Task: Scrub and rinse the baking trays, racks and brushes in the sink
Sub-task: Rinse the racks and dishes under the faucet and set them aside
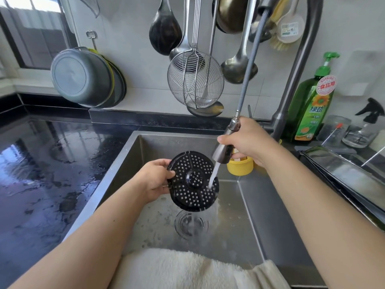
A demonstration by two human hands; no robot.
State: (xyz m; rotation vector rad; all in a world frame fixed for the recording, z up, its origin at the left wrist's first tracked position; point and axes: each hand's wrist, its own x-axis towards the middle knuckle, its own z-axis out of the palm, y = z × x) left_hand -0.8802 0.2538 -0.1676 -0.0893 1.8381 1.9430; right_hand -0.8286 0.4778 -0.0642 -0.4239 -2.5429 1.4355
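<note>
While water streams from the pull-out spray head (226, 142), your right hand (251, 142) wraps around it, thumb across the front and fingers curled behind, aiming the jet down at a round black perforated rack (192, 181). Your left hand (155, 181) pinches that rack by its left rim, thumb on the dotted face and fingers behind, holding it tilted over the stainless steel sink (270, 215), above the round drain (191, 225). The stream strikes the rack near its right edge and runs off below. A braided hose (249, 65) leads from the spray head up to the tall grey tap (295, 65). A yellow cup (239, 166) sits at the sink's back edge, just behind your right hand. A white towel (183, 268) lies draped over the sink's near rim. Ladles, a wire skimmer (194, 80) and hanging pans (83, 77) line the tiled wall, a green dish-soap bottle (311, 107) stands to the right of the tap, and the black counter (45, 174) on the left glistens wet
</note>
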